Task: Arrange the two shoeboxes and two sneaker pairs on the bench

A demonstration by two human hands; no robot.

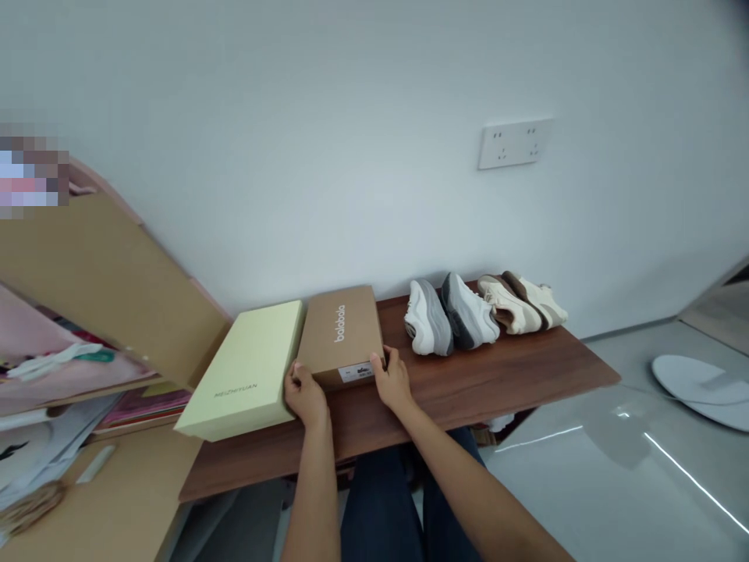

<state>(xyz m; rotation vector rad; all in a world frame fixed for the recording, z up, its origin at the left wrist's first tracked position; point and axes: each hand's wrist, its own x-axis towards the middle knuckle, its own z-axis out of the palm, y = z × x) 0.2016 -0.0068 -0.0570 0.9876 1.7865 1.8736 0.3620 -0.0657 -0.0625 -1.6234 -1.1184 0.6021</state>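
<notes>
A brown shoebox [328,336] with white lettering and a label on its front side lies on the dark wooden bench [462,390] against the wall. My left hand [307,396] grips its front left corner, fingers curled at the edge. At the front right corner my right hand [393,379] holds it, with the thumb near the label. Close beside it on the left is a pale yellow shoebox [249,367], lid on. The undersides of both hands' grips are partly hidden.
Right of the boxes stand grey and white sneakers [430,320] and a cream pair of shoes [515,304]. A wall socket [516,144] is above. To the left is a desk [129,484] with papers and a slanted board [111,273]. A white round object [702,386] is on the floor.
</notes>
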